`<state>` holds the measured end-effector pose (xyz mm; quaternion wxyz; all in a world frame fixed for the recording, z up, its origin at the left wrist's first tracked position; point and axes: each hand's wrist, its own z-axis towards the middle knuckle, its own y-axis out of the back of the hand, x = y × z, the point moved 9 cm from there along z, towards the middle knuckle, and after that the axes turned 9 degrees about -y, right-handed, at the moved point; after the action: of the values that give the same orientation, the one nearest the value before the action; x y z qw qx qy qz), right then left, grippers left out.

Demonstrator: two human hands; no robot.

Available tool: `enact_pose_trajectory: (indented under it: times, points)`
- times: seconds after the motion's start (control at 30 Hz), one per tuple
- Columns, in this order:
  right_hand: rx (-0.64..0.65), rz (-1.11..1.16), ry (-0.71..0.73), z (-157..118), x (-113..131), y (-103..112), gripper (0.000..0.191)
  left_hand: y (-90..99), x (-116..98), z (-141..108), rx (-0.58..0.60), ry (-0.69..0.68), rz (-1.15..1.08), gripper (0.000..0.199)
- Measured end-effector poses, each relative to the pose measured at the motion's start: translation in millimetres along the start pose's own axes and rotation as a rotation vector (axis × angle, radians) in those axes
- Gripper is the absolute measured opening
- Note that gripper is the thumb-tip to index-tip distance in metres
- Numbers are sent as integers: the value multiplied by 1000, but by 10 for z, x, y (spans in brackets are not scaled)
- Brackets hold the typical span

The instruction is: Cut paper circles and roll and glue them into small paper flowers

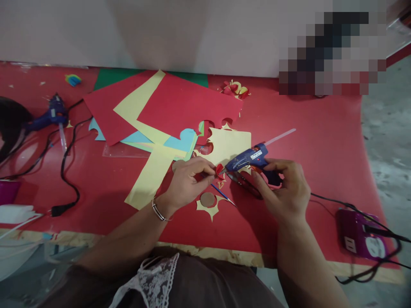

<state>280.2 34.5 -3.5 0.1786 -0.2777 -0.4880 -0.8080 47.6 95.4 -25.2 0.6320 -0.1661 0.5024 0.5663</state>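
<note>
My left hand (pixel 191 179) pinches a small red paper piece (pixel 220 170) between thumb and fingertips. Wrapped round the handle of a blue hot glue gun (pixel 246 157) is my right hand (pixel 284 186). The gun's nozzle points left and meets, or nearly meets, the red paper; I cannot tell which. A clear glue stick (pixel 281 136) juts from its back end. Scissors (pixel 245 185) with dark handles lie partly hidden under the gun and my right hand. Below my hands are a thin blue-handled tool (pixel 224 194) and a round brown disc (pixel 208 199) on a cream paper scrap (pixel 210 211).
Red sheets (pixel 186 102), cream strips (pixel 150 175) and blue paper (pixel 184 141) overlap at centre left. Another blue glue gun (pixel 53 113) lies at left among black cords (pixel 64 167). A purple power box (pixel 362 235) with cables stands at right. Paper scraps (pixel 236 89) sit at the back.
</note>
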Motion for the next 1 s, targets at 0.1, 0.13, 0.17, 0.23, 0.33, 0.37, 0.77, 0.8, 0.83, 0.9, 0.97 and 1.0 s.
enact_pose_trajectory:
  times: [0.1, 0.13, 0.17, 0.23, 0.33, 0.37, 0.77, 0.8, 0.83, 0.9, 0.97, 1.0]
  points:
    - [-3, 5, -1, -1, -5, 8, 19, 4, -12, 7, -16, -31, -10, 16]
    - [-6, 9, 0, -2, -8, 13, 19, 6, -19, 9, -22, -46, -10, 16]
    - [-9, 13, -1, -3, -14, 16, 20, 9, -24, 11, -27, -60, -9, 17]
    - [-15, 22, -1, -5, -27, 21, 20, 13, -27, 13, -35, -78, -5, 17]
    - [-14, 24, 1, -6, -41, 9, 20, 16, -16, 12, -42, -76, -8, 19]
    - [-14, 23, 2, -5, -42, 5, 20, 18, -14, 12, -44, -75, -11, 19]
    - [-23, 23, 18, 10, -9, 23, 22, 28, -30, 24, -42, -67, 3, 19]
    - [-24, 25, 20, 11, -6, 24, 22, 29, -28, 23, -41, -66, 7, 19]
    - [-24, 27, 21, 11, -4, 25, 21, 29, -23, 21, -40, -63, 10, 19]
    - [-23, 32, 21, 12, -6, 25, 21, 28, -15, 19, -36, -58, 8, 19]
    - [-25, 34, 19, 11, -10, 28, 21, 29, -9, 19, -34, -53, 5, 19]
    - [-26, 34, 17, 10, -13, 30, 22, 32, -7, 19, -35, -51, 6, 19]
